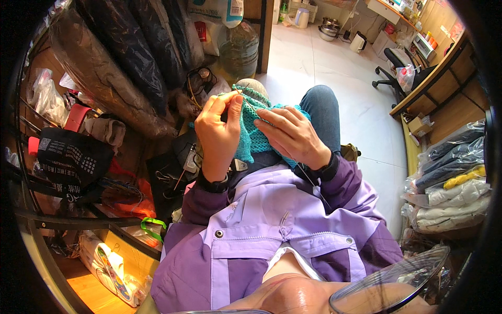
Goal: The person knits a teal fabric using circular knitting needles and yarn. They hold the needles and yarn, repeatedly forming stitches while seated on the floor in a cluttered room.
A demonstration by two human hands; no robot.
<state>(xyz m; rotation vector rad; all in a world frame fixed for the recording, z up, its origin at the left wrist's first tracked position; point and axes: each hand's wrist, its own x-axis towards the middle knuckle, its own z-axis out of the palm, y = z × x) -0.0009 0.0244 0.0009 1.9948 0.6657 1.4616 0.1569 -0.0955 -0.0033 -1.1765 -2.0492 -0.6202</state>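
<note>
A piece of turquoise knitting (257, 135) hangs between my two hands, above my lap. My left hand (219, 129) pinches its upper left edge between thumb and forefinger, close to a needle tip. In my right hand (294, 129) is a thin metal knitting needle (251, 105), which slants up and left towards the left fingertips. The right fingers also cover part of the fabric. Below the right wrist a thin grey rod or cord (308, 174) runs down towards the jacket. Part of the knitting lies hidden behind both hands.
Garments in clear plastic covers (129, 51) crowd the left side, near a large water bottle (239, 49). A black printed bag (74, 161) lies on the left shelf. Folded bagged clothes (451, 176) are stacked at right. An office chair (404, 70) stands on the tiled floor beyond.
</note>
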